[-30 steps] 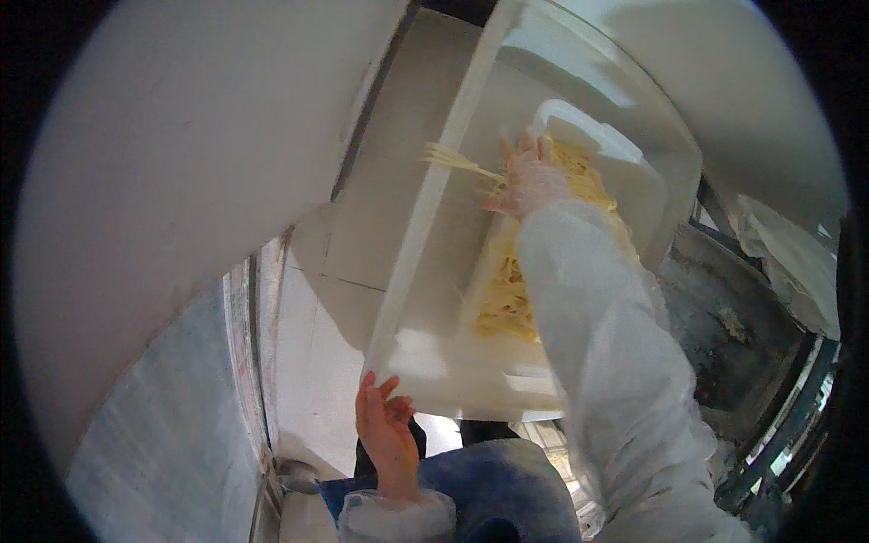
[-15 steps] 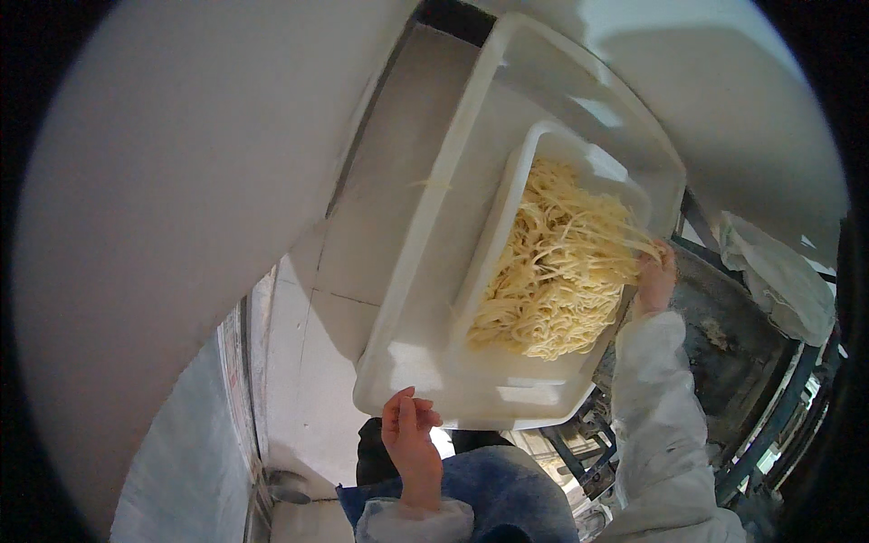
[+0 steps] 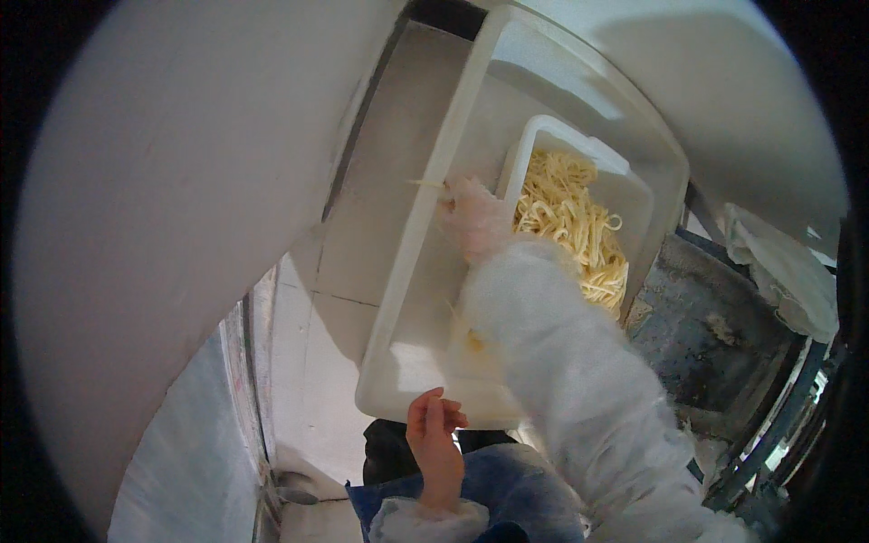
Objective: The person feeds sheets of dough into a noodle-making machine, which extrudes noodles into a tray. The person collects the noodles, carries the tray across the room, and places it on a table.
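Note:
My right hand (image 3: 478,217) reaches across to the left rim of a large white tub (image 3: 403,290). Its fingertips, a little blurred, close on the end of a thin noodle strand (image 3: 425,184) lying over that rim. My right sleeve hides much of a smaller white tub (image 3: 570,134) standing inside the large one, and part of the pale yellow noodles (image 3: 579,213) heaped in it. By the near edge of the large tub hangs my left hand (image 3: 439,443), fingers loosely bent and apart, nothing in it.
Pale floor tiles (image 3: 335,317) show left of the tub. A light wall or panel (image 3: 181,181) fills the far left. On the right are a dark, stained metal surface (image 3: 706,317) and a crumpled clear plastic bag (image 3: 783,276) over a frame.
My right hand has left the right side of the noodle heap and swung left to the large tub's rim. My left hand has shifted slightly right.

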